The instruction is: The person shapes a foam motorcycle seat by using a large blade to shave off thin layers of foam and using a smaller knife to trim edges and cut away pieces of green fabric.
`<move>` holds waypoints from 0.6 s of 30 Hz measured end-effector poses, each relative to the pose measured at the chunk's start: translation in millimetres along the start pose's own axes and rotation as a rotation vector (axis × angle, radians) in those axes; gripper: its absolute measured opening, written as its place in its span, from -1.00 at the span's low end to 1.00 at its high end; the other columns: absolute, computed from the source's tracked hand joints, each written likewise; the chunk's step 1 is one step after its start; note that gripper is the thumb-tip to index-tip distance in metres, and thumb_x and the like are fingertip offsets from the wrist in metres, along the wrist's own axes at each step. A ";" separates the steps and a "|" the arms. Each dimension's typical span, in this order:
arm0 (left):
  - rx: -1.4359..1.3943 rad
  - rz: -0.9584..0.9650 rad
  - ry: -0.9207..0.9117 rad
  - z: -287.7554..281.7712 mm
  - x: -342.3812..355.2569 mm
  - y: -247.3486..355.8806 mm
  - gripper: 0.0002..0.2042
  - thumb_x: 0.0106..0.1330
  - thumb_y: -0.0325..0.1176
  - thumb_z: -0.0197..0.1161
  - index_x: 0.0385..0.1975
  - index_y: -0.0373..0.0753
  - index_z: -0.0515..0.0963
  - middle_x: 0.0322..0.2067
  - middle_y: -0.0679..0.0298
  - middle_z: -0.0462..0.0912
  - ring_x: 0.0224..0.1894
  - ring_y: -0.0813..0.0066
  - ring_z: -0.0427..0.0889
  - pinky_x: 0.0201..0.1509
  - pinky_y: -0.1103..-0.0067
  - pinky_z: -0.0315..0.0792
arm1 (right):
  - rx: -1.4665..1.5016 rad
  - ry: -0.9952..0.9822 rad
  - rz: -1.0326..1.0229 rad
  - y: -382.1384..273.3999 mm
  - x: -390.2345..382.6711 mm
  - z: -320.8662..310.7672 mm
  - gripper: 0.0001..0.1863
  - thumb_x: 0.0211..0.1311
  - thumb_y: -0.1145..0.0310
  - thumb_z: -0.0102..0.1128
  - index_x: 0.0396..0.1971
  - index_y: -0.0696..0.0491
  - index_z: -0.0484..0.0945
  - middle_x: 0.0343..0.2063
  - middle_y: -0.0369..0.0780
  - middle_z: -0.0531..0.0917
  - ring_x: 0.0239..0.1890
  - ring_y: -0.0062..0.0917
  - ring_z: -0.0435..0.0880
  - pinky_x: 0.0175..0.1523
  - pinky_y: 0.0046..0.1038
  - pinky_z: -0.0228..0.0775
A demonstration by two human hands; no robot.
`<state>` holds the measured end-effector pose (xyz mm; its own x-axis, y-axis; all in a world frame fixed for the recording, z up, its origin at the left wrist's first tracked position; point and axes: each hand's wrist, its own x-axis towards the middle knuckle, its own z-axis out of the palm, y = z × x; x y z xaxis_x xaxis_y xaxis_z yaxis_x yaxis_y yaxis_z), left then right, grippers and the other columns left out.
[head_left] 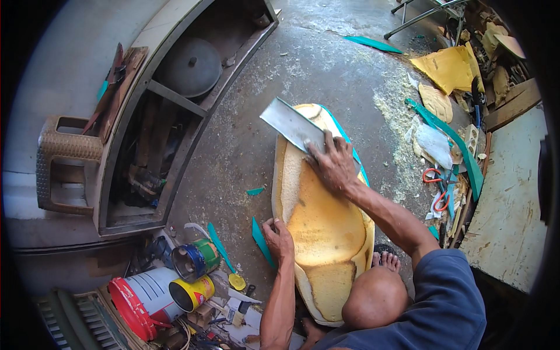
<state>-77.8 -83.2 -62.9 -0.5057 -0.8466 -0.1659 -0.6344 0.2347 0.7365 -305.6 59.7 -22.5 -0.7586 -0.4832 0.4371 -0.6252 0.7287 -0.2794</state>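
A long yellow foam seat pad [326, 224] lies between my legs, its surface patched with browned areas and pale strips, with a teal edge on its far right. My right hand [336, 164] grips a flat grey metal plate [294, 123] that lies slantwise across the far end of the pad. Part of the plate is hidden under that hand. At the pad's left edge my left hand [277, 238] is closed with curled fingers, pinching the rim. My right knee [376, 297] rests against the near right side of the foam.
An open cabinet [207, 111] stands at left, a round lid inside. Near left are a red-rimmed bucket [143, 297] and paint cans [195, 259]. Teal scraps [259, 240], orange-handled scissors [441, 188], a yellow sheet [446, 69] and foam crumbs lie around. A board [507, 198] stands right.
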 end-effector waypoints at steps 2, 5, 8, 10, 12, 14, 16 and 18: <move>-0.021 -0.093 -0.060 -5.3 5.7 -7.4 -0.54 0.52 -0.06 0.09 0.06 -0.41 0.50 -0.01 -0.01 0.65 0.01 0.16 0.61 0.12 0.33 0.45 | 0.007 -0.061 0.095 -7.4 -47.7 -13.6 -0.58 0.40 0.03 0.20 0.20 -0.23 0.58 0.26 0.12 0.42 0.11 -0.06 0.44 0.11 -0.02 0.27; -0.069 -0.288 -0.282 -10.8 7.2 8.4 -0.43 0.55 0.07 -0.02 0.20 -0.37 0.47 0.13 -0.10 0.57 0.14 0.05 0.57 0.23 0.31 0.42 | -0.019 -0.140 0.290 9.8 -115.4 -44.7 -0.52 0.46 0.02 0.17 0.31 -0.20 0.51 0.17 0.11 0.49 0.11 -0.14 0.42 0.08 -0.02 0.34; -0.351 -0.399 -0.518 -36.5 26.6 -16.7 -0.29 0.57 0.20 -0.07 0.38 -0.37 0.34 0.31 -0.05 0.46 0.31 0.14 0.47 0.37 0.36 0.34 | 0.494 -0.303 0.972 23.5 -148.6 -68.7 -0.45 0.52 0.04 0.14 0.39 -0.06 0.44 0.06 0.06 0.58 0.05 -0.27 0.50 0.06 -0.15 0.43; -0.650 -0.396 -0.737 -45.1 15.8 6.8 -0.28 0.55 0.21 0.00 0.39 -0.36 0.35 0.32 0.03 0.47 0.32 0.23 0.47 0.40 0.39 0.33 | 0.916 -0.118 1.339 64.2 -177.5 -77.1 -0.39 0.53 0.10 0.14 0.44 0.05 0.36 0.05 0.01 0.63 -0.05 -0.37 0.59 0.09 -0.32 0.47; -0.612 -0.341 -0.717 -58.9 1.3 45.3 -0.38 0.53 0.17 0.10 0.21 -0.34 0.44 0.16 0.11 0.56 0.18 0.36 0.53 0.27 0.44 0.39 | 1.030 0.006 1.145 60.3 -150.5 -100.4 -0.38 0.50 0.15 0.18 0.45 0.06 0.35 0.11 0.01 0.62 -0.09 -0.39 0.62 0.10 -0.38 0.49; -0.604 -0.203 -0.625 -66.0 -4.3 65.5 -0.54 0.45 0.08 0.30 -0.13 -0.29 0.52 -0.22 0.30 0.66 -0.17 0.63 0.56 -0.03 0.59 0.45 | 1.024 0.017 0.745 56.5 -94.7 -124.1 -0.36 0.40 0.26 0.25 0.45 0.00 0.36 0.21 -0.01 0.58 -0.07 -0.35 0.63 0.14 -0.37 0.50; -0.534 -0.113 -0.581 -66.6 -20.9 90.1 -0.53 0.43 0.08 0.32 -0.15 -0.30 0.51 -0.27 0.29 0.66 -0.23 0.63 0.55 -0.09 0.60 0.46 | 0.406 -0.080 0.280 51.7 -36.2 -159.5 -0.34 0.30 0.37 0.27 0.43 -0.16 0.40 0.29 -0.06 0.55 0.05 -0.23 0.59 0.19 -0.21 0.49; -0.521 -0.027 -0.496 -56.7 -48.4 121.9 -0.49 0.39 0.10 0.38 -0.22 -0.35 0.51 -0.38 0.26 0.64 -0.36 0.58 0.51 -0.20 0.55 0.45 | -0.156 -0.101 0.019 64.4 17.2 -181.6 -0.35 0.28 0.46 0.19 0.38 -0.30 0.46 0.34 -0.18 0.52 0.14 -0.10 0.52 0.18 -0.03 0.47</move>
<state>-97.5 -40.8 72.0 -0.7780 -0.5035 -0.3756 -0.3518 -0.1461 0.9246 -325.6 186.4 122.2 -0.7894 -0.5095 0.3423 -0.5807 0.8007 -0.1473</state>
